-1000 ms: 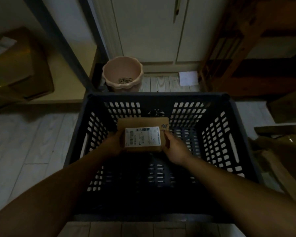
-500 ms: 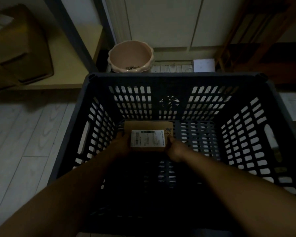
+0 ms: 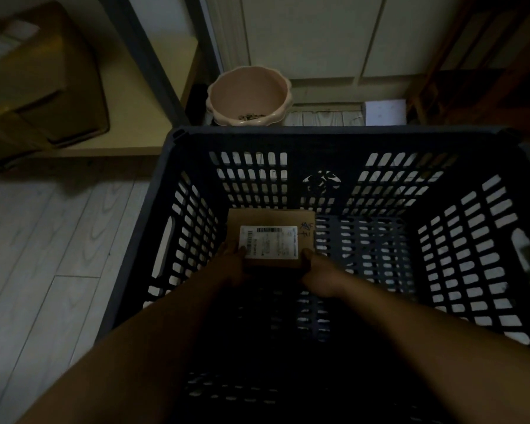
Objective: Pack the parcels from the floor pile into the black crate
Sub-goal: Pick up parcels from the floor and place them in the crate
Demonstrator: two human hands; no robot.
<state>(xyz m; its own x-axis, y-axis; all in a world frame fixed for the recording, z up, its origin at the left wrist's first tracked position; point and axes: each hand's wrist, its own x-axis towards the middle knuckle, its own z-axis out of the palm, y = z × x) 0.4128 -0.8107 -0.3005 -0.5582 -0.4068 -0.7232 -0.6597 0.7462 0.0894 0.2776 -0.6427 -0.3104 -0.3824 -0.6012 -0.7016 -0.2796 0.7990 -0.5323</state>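
Your left hand (image 3: 231,264) and right hand (image 3: 317,276) each grip a near corner of the one labelled parcel (image 3: 271,240), low in the single black crate (image 3: 318,134) at centre frame, one pink pot (image 3: 248,93) above its rim, one cardboard box (image 3: 40,75) upper left.

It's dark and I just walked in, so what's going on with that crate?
A person is packing parcels. The left hand and the right hand hold a small cardboard parcel with a white label by its near corners. It sits deep inside the black crate, near the far-left corner. Whether it already rests on the bottom is hard to tell. No other parcel shows inside. A pink pot stands behind the crate.
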